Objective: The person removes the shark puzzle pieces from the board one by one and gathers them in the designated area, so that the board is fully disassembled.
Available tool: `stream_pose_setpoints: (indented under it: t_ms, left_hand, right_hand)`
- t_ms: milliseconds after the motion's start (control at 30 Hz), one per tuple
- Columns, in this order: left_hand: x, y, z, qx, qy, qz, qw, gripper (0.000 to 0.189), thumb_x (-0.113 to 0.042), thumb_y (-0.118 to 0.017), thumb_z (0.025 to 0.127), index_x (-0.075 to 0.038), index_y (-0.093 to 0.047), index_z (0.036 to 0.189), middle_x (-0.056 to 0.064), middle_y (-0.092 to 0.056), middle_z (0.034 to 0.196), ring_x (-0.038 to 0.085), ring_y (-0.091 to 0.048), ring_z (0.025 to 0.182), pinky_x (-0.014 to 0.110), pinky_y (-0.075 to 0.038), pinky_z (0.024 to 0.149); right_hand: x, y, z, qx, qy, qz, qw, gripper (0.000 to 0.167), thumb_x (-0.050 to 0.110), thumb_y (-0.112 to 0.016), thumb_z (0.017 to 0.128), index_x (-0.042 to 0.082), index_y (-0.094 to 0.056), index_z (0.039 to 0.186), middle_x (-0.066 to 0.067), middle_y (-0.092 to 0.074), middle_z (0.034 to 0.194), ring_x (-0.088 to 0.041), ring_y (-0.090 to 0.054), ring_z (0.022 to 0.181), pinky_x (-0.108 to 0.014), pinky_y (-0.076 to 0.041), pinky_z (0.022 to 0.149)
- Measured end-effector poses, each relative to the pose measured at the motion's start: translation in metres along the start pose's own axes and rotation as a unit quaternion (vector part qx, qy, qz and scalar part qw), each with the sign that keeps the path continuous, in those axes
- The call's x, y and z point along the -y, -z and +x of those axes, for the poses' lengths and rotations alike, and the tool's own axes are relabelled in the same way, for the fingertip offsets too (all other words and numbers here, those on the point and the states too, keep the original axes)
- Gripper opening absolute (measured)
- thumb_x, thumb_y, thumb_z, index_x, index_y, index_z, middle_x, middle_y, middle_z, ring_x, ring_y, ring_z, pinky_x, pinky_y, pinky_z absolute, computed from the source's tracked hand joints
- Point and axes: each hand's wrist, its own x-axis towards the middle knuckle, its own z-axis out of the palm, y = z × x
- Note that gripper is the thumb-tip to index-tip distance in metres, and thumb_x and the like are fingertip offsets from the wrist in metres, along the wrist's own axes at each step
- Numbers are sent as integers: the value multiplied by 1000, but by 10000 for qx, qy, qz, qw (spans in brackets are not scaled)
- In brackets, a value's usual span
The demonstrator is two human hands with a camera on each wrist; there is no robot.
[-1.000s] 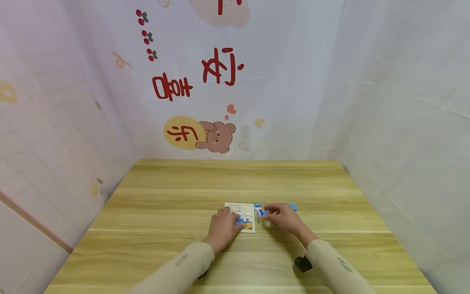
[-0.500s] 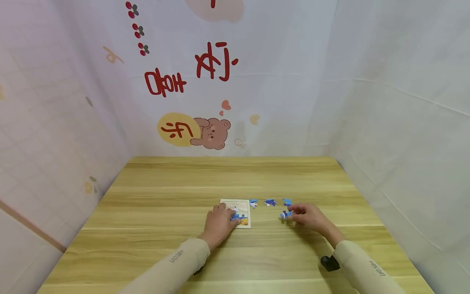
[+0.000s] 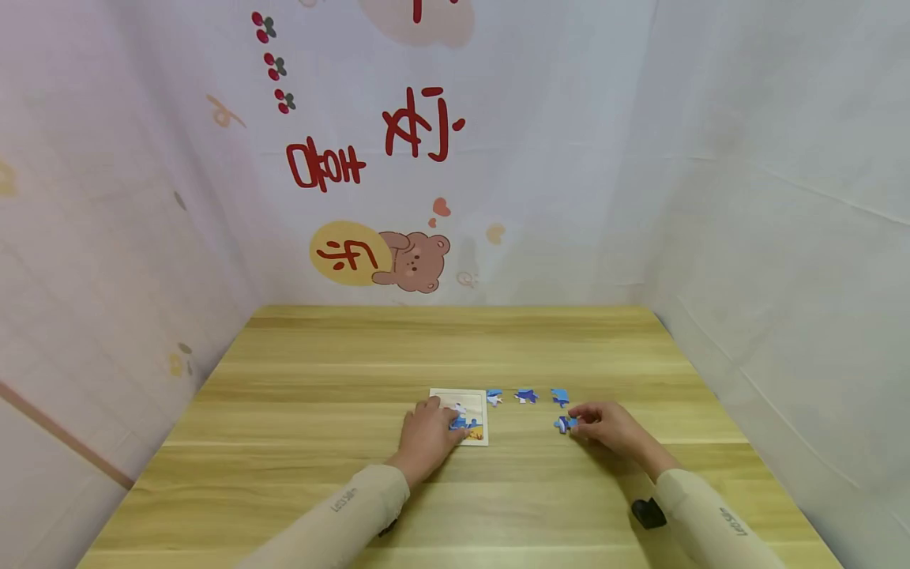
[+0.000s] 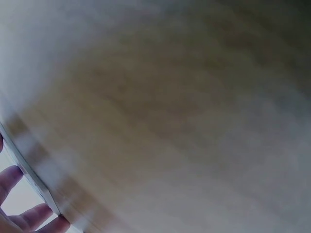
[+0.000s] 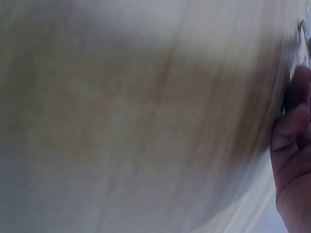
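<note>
Piece point(image 3: 562, 425): well right of the frame point(image 3: 471, 404) | right hand point(image 3: 613, 426): you pinch the piece, farther out than a second ago, so work seems centred there | left hand point(image 3: 423, 437): you grip the part-filled frame | three pieces point(image 3: 527, 395): rowed beyond on the table point(image 3: 455, 340)

Pale-rimmed square puzzle board point(image 3: 472, 402) lying flat, my left hand point(image 3: 425, 433) resting on it; blue, white, orange pieces point(image 3: 475, 433) showing in near part. Three loose bluish pieces point(image 3: 526, 396) lying in row to right. My right hand point(image 3: 606, 423) pinching blue-and-white piece point(image 3: 565, 425), nearer than row's right end.
</note>
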Motion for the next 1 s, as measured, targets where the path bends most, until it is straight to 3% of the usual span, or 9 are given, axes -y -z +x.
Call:
stream_pose_setpoints:
  t_ms: [133, 300, 433, 633, 767, 1000]
  left_hand:
    - [0, -3, -1, 53, 36, -34, 10000, 38, -44, -75, 86, -15, -77, 110, 7, -61, 104, 32, -57, 99, 52, -45, 83]
    - [1, -1, 0, 16, 76, -10, 10000, 40, -45, -76, 85, -14, -76, 110, 6, -60, 102, 30, -57, 97, 51, -45, 81]
    - [-1, 2, 1, 39, 156, -15, 9999, 41, -45, -78, 84, -14, -74, 110, 7, -60, 102, 31, -57, 98, 51, -45, 80]
    - [-6, 5, 2, 177, 180, 16, 9997, 44, -46, -77, 84, -13, -72, 114, 14, -58, 117, 34, -57, 102, 53, -46, 82]
    - [-4, 5, 2, 172, 233, -113, 9995, 47, -45, -77, 84, -10, -71, 115, 18, -56, 126, 37, -57, 107, 55, -46, 85]
    - [13, 7, -2, -236, 319, -368, 9985, 44, -40, -79, 83, -7, -72, 111, 19, -59, 125, 37, -57, 111, 54, -47, 87]
  right_hand:
    - [-1, -3, 0, -76, 36, -226, 9997, 26, 15, -75, 89, 3, -72, 111, -1, -62, 89, -18, -53, 82, -29, -46, 69]
    - [2, -4, 2, -144, 29, -342, 9993, 27, 15, -72, 91, 3, -70, 115, -2, -62, 91, -18, -54, 84, -34, -46, 72]
    - [9, -3, 6, -246, -97, -166, 9995, 30, 14, -69, 93, 1, -67, 120, -4, -62, 91, -19, -54, 79, -33, -47, 65]
    - [29, -9, 18, -345, -46, 44, 9994, 32, 16, -66, 95, 0, -66, 124, -7, -64, 94, -21, -58, 77, -34, -48, 64]
    - [53, -28, 32, -269, 40, 370, 9989, 32, 16, -66, 96, 0, -66, 124, -8, -65, 94, -25, -64, 77, -37, -51, 64]
    - [94, -78, 55, -242, -103, 777, 9966, 26, 9, -67, 94, -1, -69, 118, -6, -64, 88, -24, -63, 71, -34, -51, 60]
